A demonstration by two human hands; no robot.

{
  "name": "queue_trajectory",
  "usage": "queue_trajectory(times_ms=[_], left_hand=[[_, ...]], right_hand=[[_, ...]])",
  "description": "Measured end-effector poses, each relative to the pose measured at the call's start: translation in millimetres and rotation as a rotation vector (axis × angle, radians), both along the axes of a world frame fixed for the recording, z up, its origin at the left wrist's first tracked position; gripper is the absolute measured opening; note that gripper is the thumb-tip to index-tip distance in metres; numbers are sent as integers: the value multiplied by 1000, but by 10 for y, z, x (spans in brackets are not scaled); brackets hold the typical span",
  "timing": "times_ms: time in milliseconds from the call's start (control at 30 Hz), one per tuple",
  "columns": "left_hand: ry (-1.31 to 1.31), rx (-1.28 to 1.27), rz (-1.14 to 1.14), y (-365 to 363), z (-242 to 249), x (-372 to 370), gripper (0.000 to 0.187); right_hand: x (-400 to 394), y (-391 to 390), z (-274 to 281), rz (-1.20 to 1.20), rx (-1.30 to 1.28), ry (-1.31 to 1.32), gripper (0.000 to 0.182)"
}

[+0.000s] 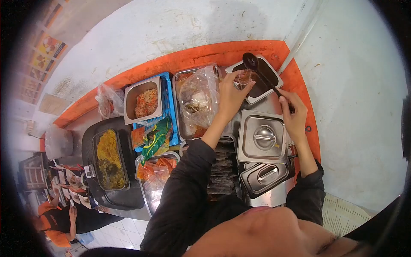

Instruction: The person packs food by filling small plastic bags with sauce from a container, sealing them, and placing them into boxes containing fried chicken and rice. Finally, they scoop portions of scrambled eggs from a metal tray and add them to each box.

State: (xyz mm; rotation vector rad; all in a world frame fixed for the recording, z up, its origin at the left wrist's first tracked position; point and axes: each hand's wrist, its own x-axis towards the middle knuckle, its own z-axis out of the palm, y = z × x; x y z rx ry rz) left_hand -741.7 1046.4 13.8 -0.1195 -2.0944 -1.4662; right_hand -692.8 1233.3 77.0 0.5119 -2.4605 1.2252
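Observation:
My right hand grips the handle of a black ladle, fingers wrapped round it. The ladle's bowl is raised over the far rim of a deep steel pan with dark contents. Between the thumb and fingers of my left hand is a small clear plastic container with something reddish in it. It overlaps the left part of the pan in this view, just below the ladle's bowl.
Lidded steel pans stand below my right hand. Leftward are a tray with a large plastic bag, a pan of shredded food on a blue tray, and a black tray of yellow food. A co-worker stands far left.

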Motion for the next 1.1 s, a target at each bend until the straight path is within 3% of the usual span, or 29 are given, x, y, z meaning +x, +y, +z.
queue_trajectory(times_ms=[133,233,300,333,400,467,600,667,733,767,1000,1100], left_hand=[[-10,16,-32,-29,-18,3,38],[-8,33,-78,-32,27,71,39],[-4,29,-91,-26,42,116,38],[7,8,-81,-16,36,131,39],[24,-17,-69,16,72,189,39],[-34,109,-108,44,155,299,41],[-13,98,-77,-11,378,570,43],[14,193,-117,-87,439,720,35],[8,247,-143,-193,488,886,29],[0,304,-171,-250,509,996,23],[-171,417,-197,-662,916,1895,10],[-73,280,-119,-938,1044,2317,8]], right_hand=[[-260,69,-175,-30,-211,-179,19],[-468,65,-269,-18,-18,-233,21],[-537,-19,-293,43,360,60,20],[-515,-83,-261,44,356,65,20],[-436,-310,-197,112,299,355,23],[-347,-436,-230,114,159,242,23],[-102,-470,-110,80,-97,72,15],[29,-461,16,85,-190,6,12],[179,-428,90,199,-509,-293,8],[261,-429,138,298,-596,-302,8],[1118,-761,421,327,-615,-242,10],[1505,-1095,494,351,-697,-287,11]])
